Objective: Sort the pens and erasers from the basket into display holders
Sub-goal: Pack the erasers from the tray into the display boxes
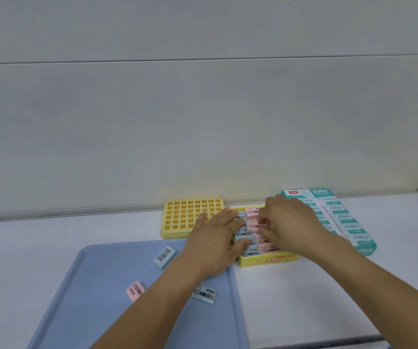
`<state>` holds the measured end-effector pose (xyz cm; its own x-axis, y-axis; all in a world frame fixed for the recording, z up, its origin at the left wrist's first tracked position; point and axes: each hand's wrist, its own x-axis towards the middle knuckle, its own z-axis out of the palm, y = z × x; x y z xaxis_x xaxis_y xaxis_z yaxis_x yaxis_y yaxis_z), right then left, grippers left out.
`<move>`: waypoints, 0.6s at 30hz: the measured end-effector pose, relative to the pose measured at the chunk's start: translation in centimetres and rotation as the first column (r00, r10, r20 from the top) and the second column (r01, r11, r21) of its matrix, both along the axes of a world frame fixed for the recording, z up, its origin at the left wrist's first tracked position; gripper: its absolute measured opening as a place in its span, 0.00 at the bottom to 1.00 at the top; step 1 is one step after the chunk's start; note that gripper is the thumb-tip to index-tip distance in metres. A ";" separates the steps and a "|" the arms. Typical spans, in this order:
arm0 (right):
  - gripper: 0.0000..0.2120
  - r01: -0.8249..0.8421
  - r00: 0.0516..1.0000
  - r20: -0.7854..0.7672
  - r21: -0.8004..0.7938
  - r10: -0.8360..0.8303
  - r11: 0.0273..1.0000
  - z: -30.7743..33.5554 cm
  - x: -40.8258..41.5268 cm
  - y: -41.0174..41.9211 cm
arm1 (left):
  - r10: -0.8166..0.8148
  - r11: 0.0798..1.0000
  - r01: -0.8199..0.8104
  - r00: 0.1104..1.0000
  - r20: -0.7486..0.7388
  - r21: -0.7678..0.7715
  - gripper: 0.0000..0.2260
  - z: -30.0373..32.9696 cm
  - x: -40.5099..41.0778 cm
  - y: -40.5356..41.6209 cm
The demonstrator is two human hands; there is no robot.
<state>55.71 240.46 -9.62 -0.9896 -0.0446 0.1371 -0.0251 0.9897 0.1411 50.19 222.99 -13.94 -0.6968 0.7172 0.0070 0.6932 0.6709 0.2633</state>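
A yellow eraser box [265, 260] sits at the middle of the white shelf, filled with pink and light blue erasers [244, 239]. My left hand [215, 238] lies with straight fingers against the box's left side and the blue erasers. Over the box, my right hand [288, 225] has its fingers curled and pinches a pink eraser [260, 226] among the packed ones. On the blue tray [97, 311] lie three loose erasers: a blue one [164, 257], a pink one [135, 290] and another blue one [204, 294] partly under my left forearm.
A yellow pen holder with a grid of square holes [190, 215] stands behind the tray, left of the box. A teal and white eraser display box [341, 220] lies to the right. The wall runs close behind.
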 end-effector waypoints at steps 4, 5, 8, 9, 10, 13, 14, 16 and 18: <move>0.09 0.024 1.000 -0.019 0.114 -0.021 0.993 -0.1 -0.4 -0.1 | 0.005 1.000 -0.005 1.000 -0.010 -0.016 0.26 0.0 0.0 0.0; 0.09 0.032 0.999 -0.027 0.115 -0.029 0.993 -0.3 -0.5 -0.1 | 0.007 1.000 -0.007 1.000 -0.006 -0.019 0.26 0.1 0.1 0.1; 0.07 0.050 0.998 -0.045 0.097 -0.046 0.994 -0.3 -0.3 -0.3 | 0.003 0.997 -0.007 0.998 0.064 0.076 0.25 0.8 0.7 -0.1; 0.08 0.043 0.997 -0.067 0.071 -0.038 0.997 -0.4 -0.1 -0.4 | 0.010 0.987 -0.024 0.996 0.090 0.158 0.23 1.1 0.9 -0.6; 0.09 0.027 0.995 -0.094 0.018 -0.025 0.999 -0.3 0.2 -0.5 | 0.028 0.966 -0.053 0.995 0.101 0.255 0.21 1.5 1.1 -1.4; 0.07 -0.131 0.986 -0.141 -0.345 0.086 0.930 0.2 1.3 -2.5 | 0.179 0.886 -0.164 0.984 0.007 0.435 0.10 2.1 1.5 -5.8; 0.05 -0.180 0.983 -0.106 -0.430 0.148 0.885 0.4 1.6 -3.6 | 0.240 0.872 -0.212 0.971 -0.008 0.441 0.07 2.2 1.6 -7.7; 0.08 -0.238 0.957 0.033 -0.479 0.289 0.845 0.7 2.2 -5.9 | 0.334 0.860 -0.318 0.942 0.030 0.399 0.04 2.1 1.8 -10.8; 0.14 -0.255 0.910 0.189 -0.445 0.369 0.858 0.5 2.7 -8.0 | 0.394 0.869 -0.406 0.914 0.100 0.284 0.08 1.9 2.2 -12.3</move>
